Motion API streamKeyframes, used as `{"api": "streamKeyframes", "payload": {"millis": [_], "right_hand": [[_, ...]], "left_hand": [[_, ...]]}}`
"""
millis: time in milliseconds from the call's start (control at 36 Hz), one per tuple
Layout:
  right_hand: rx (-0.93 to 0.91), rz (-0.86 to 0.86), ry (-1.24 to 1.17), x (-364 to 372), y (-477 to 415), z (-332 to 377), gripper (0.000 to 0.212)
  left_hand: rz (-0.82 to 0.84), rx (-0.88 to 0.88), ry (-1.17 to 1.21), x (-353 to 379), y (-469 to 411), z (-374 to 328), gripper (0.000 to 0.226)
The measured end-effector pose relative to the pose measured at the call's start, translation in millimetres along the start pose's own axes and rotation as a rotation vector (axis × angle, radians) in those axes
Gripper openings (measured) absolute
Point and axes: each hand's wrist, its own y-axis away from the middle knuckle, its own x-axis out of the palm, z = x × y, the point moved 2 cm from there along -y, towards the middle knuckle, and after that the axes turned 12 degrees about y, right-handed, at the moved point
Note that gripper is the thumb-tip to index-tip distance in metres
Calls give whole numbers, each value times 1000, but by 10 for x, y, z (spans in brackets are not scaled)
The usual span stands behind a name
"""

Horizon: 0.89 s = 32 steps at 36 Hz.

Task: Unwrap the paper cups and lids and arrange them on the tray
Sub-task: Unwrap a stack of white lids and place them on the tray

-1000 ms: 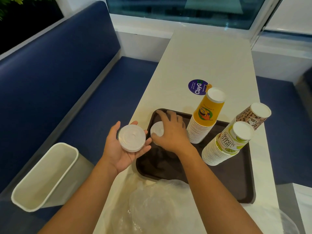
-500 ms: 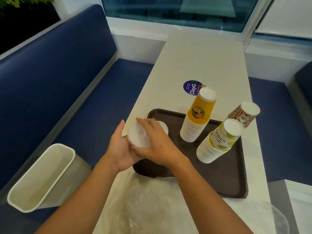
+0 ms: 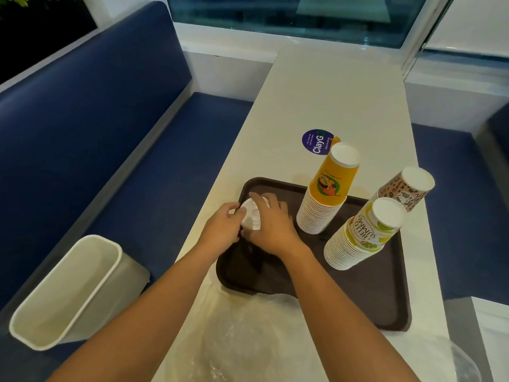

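Head view: the task looks well along. 3 unwrapped stacks of upturned paper cups rise from the brown tray [image 3: 385, 312]. An orange stack [image 3: 327, 194] stands at the far edge and a lime-printed stack [image 3: 360, 238] nearer on the right. A leopard-print stack [image 3: 405, 188] leans behind the lime one, toward the tray's right edge. Its base is hidden, so I cannot tell whether it rests on the tray.

The stack of white lids [image 3: 252, 215] is at the tray's far left corner, with both hands on it. The left hand [image 3: 223, 227] has its grip curled round the left side. The right hand [image 3: 272, 224] wraps its grip over the top and right side. I judge that placing or squaring up the lids is the step in hand.

What seems left is to let go and clear the clear plastic wrap [image 3: 248, 334]. It lies crumpled on the tabletop [image 3: 330, 92], against the tray's near edge. The white bin [image 3: 68, 288], low at the left beside the blue bench [image 3: 96, 119], shows only bare wall inside.
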Motion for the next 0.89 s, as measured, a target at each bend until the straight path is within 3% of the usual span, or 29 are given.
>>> {"api": "streamKeyframes", "payload": {"millis": [139, 306, 583, 889], "right_hand": [[5, -49, -363, 35, 43, -70, 98], [348, -67, -760, -10, 105, -62, 55], [470, -121, -802, 74, 120, 6, 43], [398, -127, -735, -21, 129, -40, 46]], "left_hand": [[18, 50, -152, 86, -67, 4, 47], [-51, 81, -174, 121, -121, 35, 45], [-120, 69, -219, 117, -123, 10, 43], [-124, 96, -256, 107, -151, -43, 44]]}}
